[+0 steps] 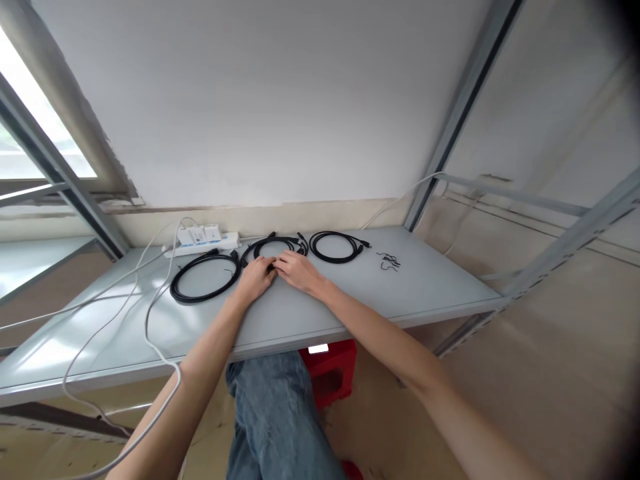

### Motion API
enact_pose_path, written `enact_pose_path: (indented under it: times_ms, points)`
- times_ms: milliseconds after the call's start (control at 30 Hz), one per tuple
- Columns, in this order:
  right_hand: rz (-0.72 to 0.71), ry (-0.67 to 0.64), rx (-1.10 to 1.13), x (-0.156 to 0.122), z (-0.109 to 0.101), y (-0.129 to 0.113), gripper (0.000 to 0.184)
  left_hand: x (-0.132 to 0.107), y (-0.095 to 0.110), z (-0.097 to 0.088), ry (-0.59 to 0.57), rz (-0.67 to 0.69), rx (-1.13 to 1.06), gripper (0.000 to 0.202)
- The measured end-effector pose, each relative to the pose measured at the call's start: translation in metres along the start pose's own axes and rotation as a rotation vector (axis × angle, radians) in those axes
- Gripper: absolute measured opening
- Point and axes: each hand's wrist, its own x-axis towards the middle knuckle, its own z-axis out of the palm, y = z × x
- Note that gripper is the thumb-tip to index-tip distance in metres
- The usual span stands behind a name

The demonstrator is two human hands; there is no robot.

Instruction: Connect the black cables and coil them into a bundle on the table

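My left hand [256, 277] and my right hand [297, 270] meet at the near edge of the middle coiled black cable [277, 245] on a grey metal shelf [425, 287]. Both hands have their fingers curled and pinched on that cable where the coil comes together. A larger black coil [204, 279] lies just left of my left hand. A third black coil [336, 247] lies to the right of my right hand. Several small black twist ties [389, 261] sit further right.
A white power strip [203, 241] with white plugs sits at the back left, its white cords [120, 313] trailing over the shelf's front edge. Slanted metal frame posts [450, 127] rise at the back right. A red stool [330, 370] and my jeans-clad knee show below the shelf.
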Motion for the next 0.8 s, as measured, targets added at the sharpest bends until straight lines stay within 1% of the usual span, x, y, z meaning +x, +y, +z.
enact_pose_path:
  times_ms: [133,233,367,400,467,533,567,667,700,800]
  points:
    - [-0.009,0.062,0.053,-0.0007,0.0011,0.0001,0.020,0.0004,-0.0005,-0.0018,0.037,-0.005,-0.082,0.023]
    - [0.051,0.114,0.119,-0.0010,0.0012,0.0004,0.018,0.0005,-0.0001,-0.0025,0.042,-0.020,-0.100,0.021]
    - [0.142,0.167,0.226,-0.0006,0.0002,0.0021,0.013,0.0012,-0.0007,-0.0016,0.041,-0.003,-0.131,0.026]
    - [0.159,0.176,0.251,-0.0006,-0.0001,0.0032,0.015,0.0014,-0.0013,-0.0010,0.038,0.008,-0.139,0.028]
    - [0.182,0.190,0.297,-0.0008,-0.0007,0.0058,0.024,0.0016,-0.0026,0.0000,0.028,0.024,-0.147,0.029]
    - [0.190,0.171,0.328,-0.0012,-0.0016,0.0078,0.030,0.0014,-0.0033,0.0004,0.016,0.035,-0.148,0.029]
    - [0.190,0.151,0.331,-0.0013,-0.0023,0.0082,0.027,0.0012,-0.0033,0.0002,0.012,0.040,-0.145,0.029]
    - [0.175,0.110,0.301,-0.0007,-0.0038,0.0067,0.007,0.0005,-0.0021,-0.0010,0.006,0.041,-0.126,0.032]
    - [0.168,0.109,0.287,-0.0003,-0.0040,0.0057,0.004,0.0004,-0.0016,-0.0013,0.007,0.037,-0.119,0.033]
    - [0.154,0.121,0.278,0.0014,-0.0029,0.0030,0.008,0.0006,-0.0008,-0.0011,0.017,0.022,-0.105,0.034]
